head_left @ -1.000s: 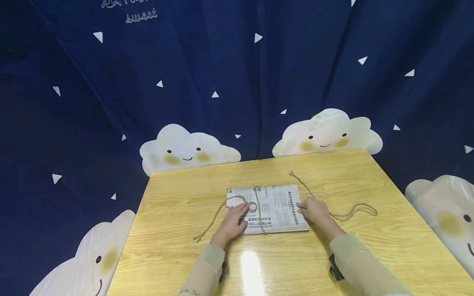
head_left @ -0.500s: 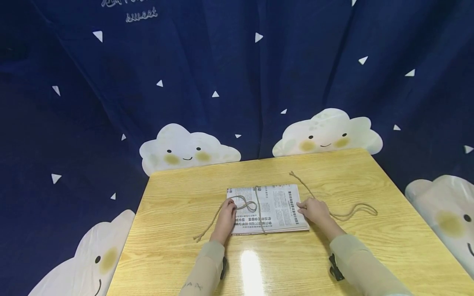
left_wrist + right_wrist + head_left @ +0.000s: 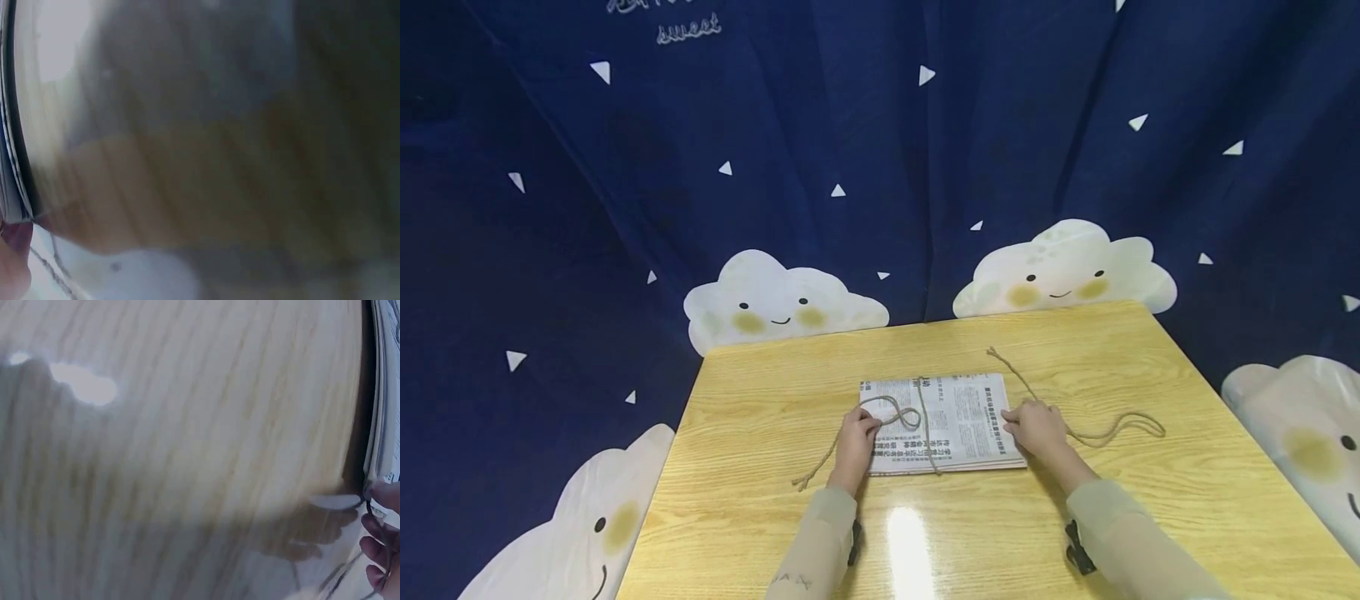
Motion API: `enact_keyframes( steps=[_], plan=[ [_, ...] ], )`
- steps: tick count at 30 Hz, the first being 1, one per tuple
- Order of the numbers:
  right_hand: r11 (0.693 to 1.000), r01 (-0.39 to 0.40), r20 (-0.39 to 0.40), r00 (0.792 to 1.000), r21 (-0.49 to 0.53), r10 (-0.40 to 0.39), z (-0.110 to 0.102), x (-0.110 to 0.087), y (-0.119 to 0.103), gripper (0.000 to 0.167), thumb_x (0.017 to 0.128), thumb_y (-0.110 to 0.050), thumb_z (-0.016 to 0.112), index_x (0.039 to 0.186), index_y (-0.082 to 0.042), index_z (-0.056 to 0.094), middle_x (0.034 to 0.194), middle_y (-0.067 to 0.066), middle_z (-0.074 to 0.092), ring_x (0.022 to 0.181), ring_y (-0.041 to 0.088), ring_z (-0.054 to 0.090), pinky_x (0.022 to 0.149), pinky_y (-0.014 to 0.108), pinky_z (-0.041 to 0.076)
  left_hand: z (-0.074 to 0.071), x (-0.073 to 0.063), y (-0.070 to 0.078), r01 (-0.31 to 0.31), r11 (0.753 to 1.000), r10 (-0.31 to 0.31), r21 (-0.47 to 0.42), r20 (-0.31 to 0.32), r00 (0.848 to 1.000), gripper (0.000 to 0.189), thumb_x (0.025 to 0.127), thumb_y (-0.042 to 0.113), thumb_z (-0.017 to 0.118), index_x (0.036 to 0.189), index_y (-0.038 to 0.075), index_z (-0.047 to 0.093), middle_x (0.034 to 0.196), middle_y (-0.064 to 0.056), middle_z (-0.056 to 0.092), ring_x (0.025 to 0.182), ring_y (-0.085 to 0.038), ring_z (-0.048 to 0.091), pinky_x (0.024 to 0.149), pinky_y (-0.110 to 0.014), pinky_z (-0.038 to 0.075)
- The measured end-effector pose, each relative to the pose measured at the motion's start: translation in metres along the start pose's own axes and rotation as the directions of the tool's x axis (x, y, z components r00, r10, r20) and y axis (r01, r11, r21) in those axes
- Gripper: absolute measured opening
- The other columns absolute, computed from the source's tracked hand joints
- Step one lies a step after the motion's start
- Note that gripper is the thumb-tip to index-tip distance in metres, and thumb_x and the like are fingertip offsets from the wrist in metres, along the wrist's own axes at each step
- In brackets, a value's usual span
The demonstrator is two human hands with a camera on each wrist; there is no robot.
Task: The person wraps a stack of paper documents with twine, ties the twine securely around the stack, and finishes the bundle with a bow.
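Observation:
A flat stack of folded newspapers [image 3: 966,429] lies on the wooden table, with a thin brown rope [image 3: 925,429] running front to back across its middle. A loop of the rope curls over the left half of the top sheet. My left hand [image 3: 855,437] holds the stack's left edge, thumb over the top. At the opposite edge, my right hand [image 3: 1037,427] pinches the papers. The right wrist view has the right thumb on the top sheet and curled fingers [image 3: 375,550] below, a strand of rope passing by them. In the left wrist view only a little of the hand shows.
One frayed rope end [image 3: 803,483] lies on the table [image 3: 760,383] at left. Another end [image 3: 992,352] points toward the back, and a rope bend [image 3: 1138,419] rests at right. A dark blue curtain [image 3: 880,125] with clouds hangs behind the table.
My left hand has slid leftward off the top sheet and the rope loop to the stack's left edge, uncovering more print. My right hand has stayed at the right edge.

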State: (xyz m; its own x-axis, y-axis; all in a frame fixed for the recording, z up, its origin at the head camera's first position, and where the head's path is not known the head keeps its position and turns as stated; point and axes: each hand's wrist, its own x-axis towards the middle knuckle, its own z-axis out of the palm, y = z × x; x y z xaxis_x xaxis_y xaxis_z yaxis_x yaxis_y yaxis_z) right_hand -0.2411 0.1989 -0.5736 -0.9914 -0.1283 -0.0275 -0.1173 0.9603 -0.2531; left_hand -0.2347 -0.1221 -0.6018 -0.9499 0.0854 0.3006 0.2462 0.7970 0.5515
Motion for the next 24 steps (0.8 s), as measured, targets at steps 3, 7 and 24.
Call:
enact_keyframes(
  steps=[3, 7, 24],
  plan=[
    [1.0, 0.016, -0.076, 0.997, 0.013, -0.014, 0.005, -0.003, -0.001, 0.027, 0.081, -0.023, 0.067, 0.107, -0.014, 0.069, 0.097, 0.016, 0.061, 0.092, 0.036, 0.056, 0.076, 0.049, 0.041, -0.006, -0.003, -0.001, -0.063, 0.998, 0.062, 0.01, 0.048, 0.997, 0.015, 0.082, -0.002, 0.064, 0.095, 0.001, 0.07, 0.098, -0.011, 0.057, 0.097, -0.026, 0.054, 0.085, -0.036, 0.048],
    [0.999, 0.04, -0.208, 0.977, -0.01, -0.042, 0.012, -0.006, -0.007, 0.024, 0.081, -0.018, 0.067, 0.103, -0.009, 0.069, 0.094, 0.016, 0.061, 0.09, 0.035, 0.057, 0.08, 0.054, 0.041, -0.014, -0.005, -0.002, -0.108, 0.994, 0.106, 0.005, 0.151, 0.983, 0.024, 0.087, -0.001, 0.057, 0.109, 0.001, 0.065, 0.107, -0.011, 0.055, 0.105, -0.027, 0.052, 0.092, -0.037, 0.045],
    [0.85, 0.295, -0.19, 0.954, 0.436, -0.234, 0.035, 0.012, -0.111, 0.017, 0.081, -0.014, 0.069, 0.095, -0.006, 0.068, 0.079, -0.004, 0.054, 0.067, 0.009, 0.047, 0.059, 0.023, 0.045, -0.019, -0.011, -0.008, -0.077, 0.997, 0.075, -0.002, 0.244, 0.967, 0.031, 0.091, 0.002, 0.051, 0.122, 0.005, 0.058, 0.117, -0.008, 0.049, 0.112, -0.026, 0.047, 0.098, -0.038, 0.04]
  ],
)
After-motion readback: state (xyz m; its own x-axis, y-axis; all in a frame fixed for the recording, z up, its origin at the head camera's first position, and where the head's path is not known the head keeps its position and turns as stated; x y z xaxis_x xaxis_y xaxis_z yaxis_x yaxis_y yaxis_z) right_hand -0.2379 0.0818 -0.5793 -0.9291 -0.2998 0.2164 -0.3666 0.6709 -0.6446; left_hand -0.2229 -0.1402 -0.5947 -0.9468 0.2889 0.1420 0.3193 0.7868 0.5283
